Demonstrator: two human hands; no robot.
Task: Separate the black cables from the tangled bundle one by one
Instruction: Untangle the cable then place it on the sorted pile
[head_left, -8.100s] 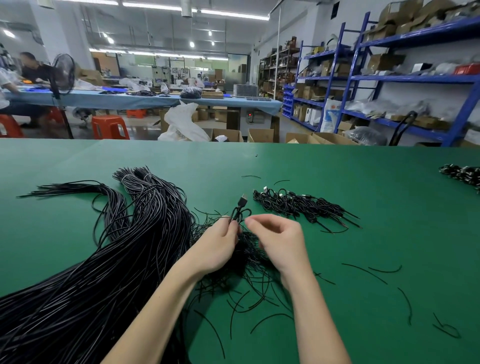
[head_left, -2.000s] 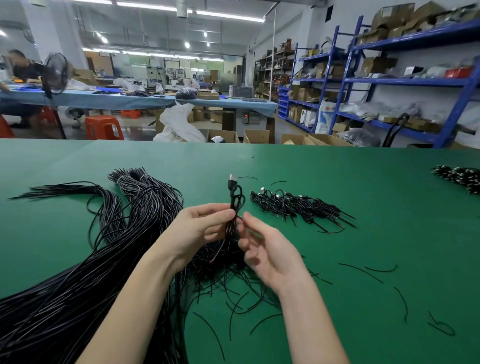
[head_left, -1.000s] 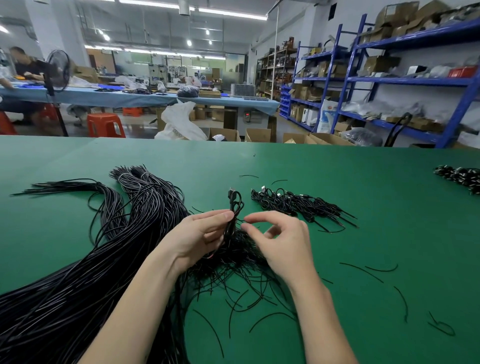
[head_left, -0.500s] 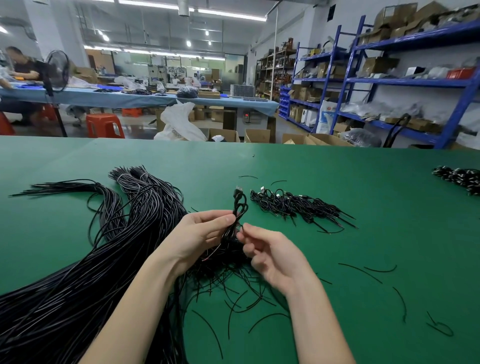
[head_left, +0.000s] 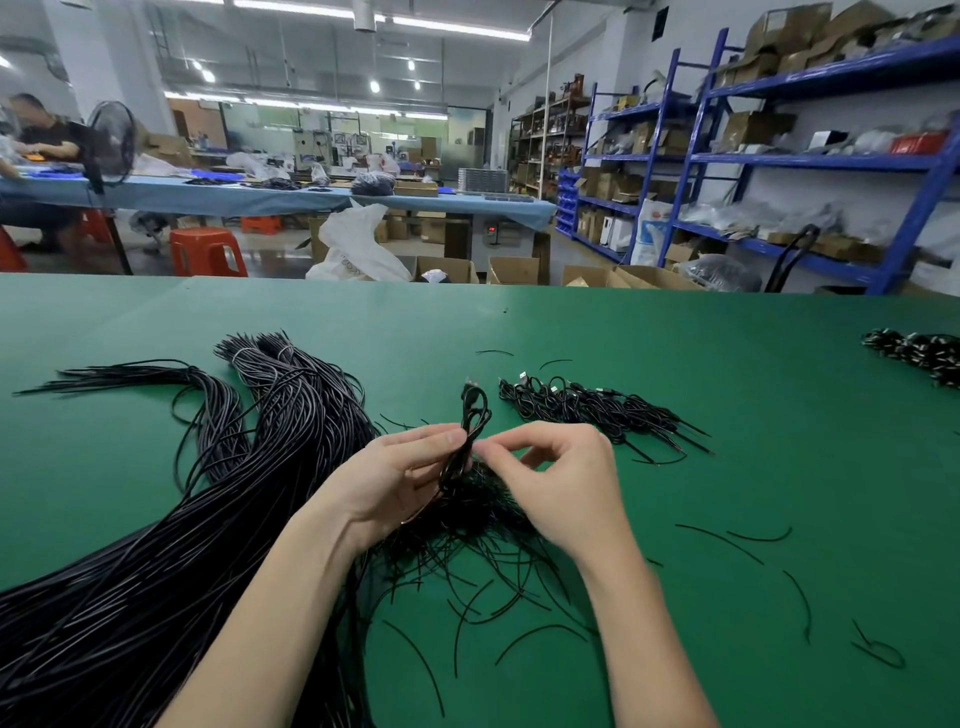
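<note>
One short black cable with a small plug at its tip (head_left: 474, 415) stands looped above the tangled bundle of thin black cables (head_left: 467, 514) on the green felt table (head_left: 727, 374), and I take that bundle as my landmark. My left hand (head_left: 400, 478) hovers over the bundle's left edge, thumb and fingers curled round the cable just below its loop; my right hand (head_left: 561, 478) is over the bundle's right edge, thumb and forefinger pinched together at the same strand, though whether they hold it or only a neighbouring end I cannot tell. I judge these cables light, limp and smooth-skinned, so they should slide free if drawn slowly, yet snag where loops cross. The best hold looks to be close under the plug, where the moulding gives purchase. Beyond the bundle, to its right, lies the neat heap of short black plugged cables (head_left: 592, 410); to its left sweeps the long thick sheaf of black wires (head_left: 208, 530).
</note>
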